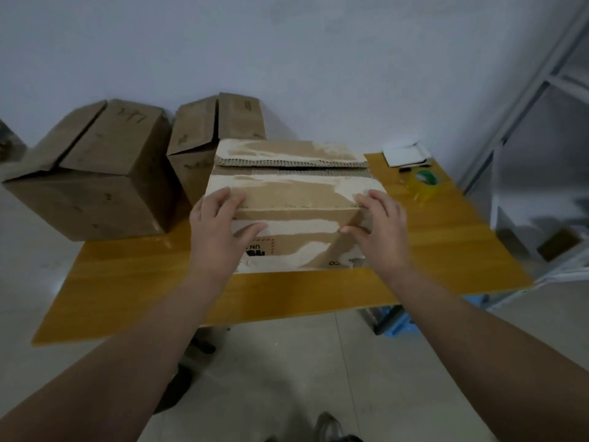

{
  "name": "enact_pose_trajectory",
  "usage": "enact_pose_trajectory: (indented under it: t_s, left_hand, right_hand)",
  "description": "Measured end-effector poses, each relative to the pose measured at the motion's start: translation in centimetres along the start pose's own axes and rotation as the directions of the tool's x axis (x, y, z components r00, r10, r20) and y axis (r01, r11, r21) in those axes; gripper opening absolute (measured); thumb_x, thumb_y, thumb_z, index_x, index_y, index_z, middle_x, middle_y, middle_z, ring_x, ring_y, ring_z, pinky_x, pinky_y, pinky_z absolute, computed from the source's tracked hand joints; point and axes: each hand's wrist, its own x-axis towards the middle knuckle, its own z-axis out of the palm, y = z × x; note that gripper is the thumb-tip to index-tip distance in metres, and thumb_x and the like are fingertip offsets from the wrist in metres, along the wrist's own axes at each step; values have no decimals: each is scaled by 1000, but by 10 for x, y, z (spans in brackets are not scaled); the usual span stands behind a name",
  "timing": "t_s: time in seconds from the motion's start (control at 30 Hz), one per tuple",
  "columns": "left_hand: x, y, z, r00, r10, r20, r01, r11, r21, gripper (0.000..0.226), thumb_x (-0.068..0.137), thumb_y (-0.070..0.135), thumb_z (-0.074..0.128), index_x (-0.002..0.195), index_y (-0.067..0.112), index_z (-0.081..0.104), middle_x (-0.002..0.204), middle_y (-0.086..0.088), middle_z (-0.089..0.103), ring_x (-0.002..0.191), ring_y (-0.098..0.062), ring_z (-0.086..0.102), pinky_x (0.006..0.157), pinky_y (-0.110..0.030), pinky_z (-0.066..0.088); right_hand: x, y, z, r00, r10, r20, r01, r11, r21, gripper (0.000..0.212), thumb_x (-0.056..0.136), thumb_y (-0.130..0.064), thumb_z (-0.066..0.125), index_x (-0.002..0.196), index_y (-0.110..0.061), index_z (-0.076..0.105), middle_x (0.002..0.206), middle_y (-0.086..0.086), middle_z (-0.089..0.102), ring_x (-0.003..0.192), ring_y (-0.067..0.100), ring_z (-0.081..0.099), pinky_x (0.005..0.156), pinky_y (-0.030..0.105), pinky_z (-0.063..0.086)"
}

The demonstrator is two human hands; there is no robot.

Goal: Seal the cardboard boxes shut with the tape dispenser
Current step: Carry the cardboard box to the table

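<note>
While box (299,193) sits at mid table (159,266), L hand (220,224) and R hand (379,224) grip its near top corners, fingers together over the flap, thumbs on the front. Far flap sits slightly raised. Tape roll (424,183) lies at R rear; spare boxes (95,173) at L rear.

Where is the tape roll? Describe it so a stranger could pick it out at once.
Start at the yellow table, then go right of the torn box at its middle, toward the far right corner. There, just nearer than the white papers, lies the tape roll: the only round, see-through thing, yellowish with a green core.
</note>
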Motion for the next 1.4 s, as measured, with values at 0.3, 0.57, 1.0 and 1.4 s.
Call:
enact_pose_trajectory:
  t_s: [0.3, 0.57, 1.0, 1.4]
  left_hand:
    - [55, 92, 104, 999, 53, 8, -53, 998, -16, 58, 78, 42, 70, 129, 17, 55, 139, -7, 43, 131, -33, 31, 109, -41, 24]
    - [109, 160, 180, 1000, -14, -8, 13, 999, -48, 58, 79, 42, 71, 129, 18, 55, 140, -5, 41, 132, -30, 29, 111, -42, 27]
    - [208, 90, 213, 995, -97, -13, 97, 993, 63, 59, 81, 41, 70, 132, 16, 52, 141, -6, 39, 132, -30, 28, 110, -41, 24]
    - [225, 11, 266, 940, -242, 239, 210, 966, 152, 53, 85, 35, 66, 133, 17, 49, 140, -10, 37, 130, -37, 28, 111, -49, 25]
  right_hand:
    - [57, 114, -57, 997, 41, -69, -44, 998, -38, 59, 76, -36, 75, 129, -19, 55, 137, 2, 45, 128, 26, 32, 107, 33, 27]
    - [133, 203, -86, 999, 10, -32, -10, 1000, 1, 58, 77, -34, 76, 129, -18, 55, 138, 2, 44, 129, 28, 32, 106, 32, 25]
    - [250, 211, 17, 998, -40, 47, 39, 999, 23, 60, 76, -38, 75, 129, -18, 55, 137, 4, 45, 127, 29, 32, 106, 42, 32]
    - [259, 217, 103, 984, 41, 171, -11, 985, -173, 49, 70, -30, 82, 107, -9, 59, 128, 14, 49, 118, 36, 38, 97, 45, 37]
